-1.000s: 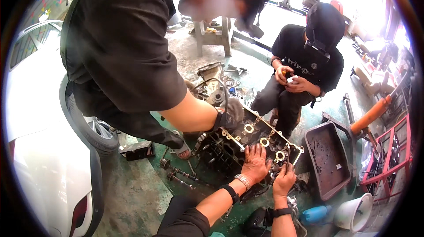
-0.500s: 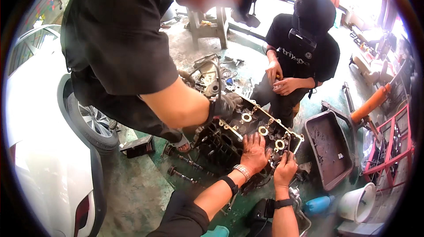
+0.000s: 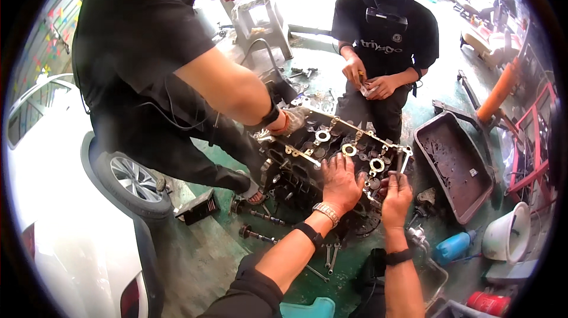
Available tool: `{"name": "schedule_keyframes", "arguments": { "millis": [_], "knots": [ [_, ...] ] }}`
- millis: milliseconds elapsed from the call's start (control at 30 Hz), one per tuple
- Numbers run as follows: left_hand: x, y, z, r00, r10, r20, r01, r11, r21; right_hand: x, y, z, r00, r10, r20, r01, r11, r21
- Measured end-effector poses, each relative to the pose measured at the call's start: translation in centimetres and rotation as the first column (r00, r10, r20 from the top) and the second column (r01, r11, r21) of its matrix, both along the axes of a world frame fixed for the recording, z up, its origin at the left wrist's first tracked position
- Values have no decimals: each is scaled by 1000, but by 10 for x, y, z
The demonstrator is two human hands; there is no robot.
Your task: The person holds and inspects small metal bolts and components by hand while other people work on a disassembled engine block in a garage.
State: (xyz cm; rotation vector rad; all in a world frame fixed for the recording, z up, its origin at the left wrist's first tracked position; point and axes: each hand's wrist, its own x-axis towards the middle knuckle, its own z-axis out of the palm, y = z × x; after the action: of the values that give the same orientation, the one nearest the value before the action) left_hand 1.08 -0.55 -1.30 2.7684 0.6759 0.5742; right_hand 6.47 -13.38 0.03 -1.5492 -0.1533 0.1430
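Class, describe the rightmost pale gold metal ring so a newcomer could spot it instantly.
Start at the large dark metal engine in the middle. Along its top sits a slanting row of three pale gold metal rings. The rightmost ring, unlike its two neighbours, lies closest to the person's bare right hand.

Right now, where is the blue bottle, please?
In the head view, the blue bottle is on the floor at the lower right, between the person's right forearm and the white bucket.

Green floor [image 3: 349,278] | engine [image 3: 310,143] | wrenches [image 3: 334,259] | metal shafts [image 3: 260,235] | blue bottle [image 3: 453,247] | white bucket [image 3: 500,240]
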Motion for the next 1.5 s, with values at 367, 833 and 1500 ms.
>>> {"name": "schedule_keyframes", "arguments": {
  "millis": [367,833,1500],
  "knots": [
    [0,0,-3,999,-11,-36,12,999,36,-93,-65,-4,999,-40,1,39,974,223],
    [1,-1,-5,998,-37,-45,41,994,97,-133,-50,-91,913,353,-205,-369,928,-44],
    [26,24,3,997,-57,57,52,995,82,-102,-57,-72,966,257,-20,-258,964,-67]
  ]
}}
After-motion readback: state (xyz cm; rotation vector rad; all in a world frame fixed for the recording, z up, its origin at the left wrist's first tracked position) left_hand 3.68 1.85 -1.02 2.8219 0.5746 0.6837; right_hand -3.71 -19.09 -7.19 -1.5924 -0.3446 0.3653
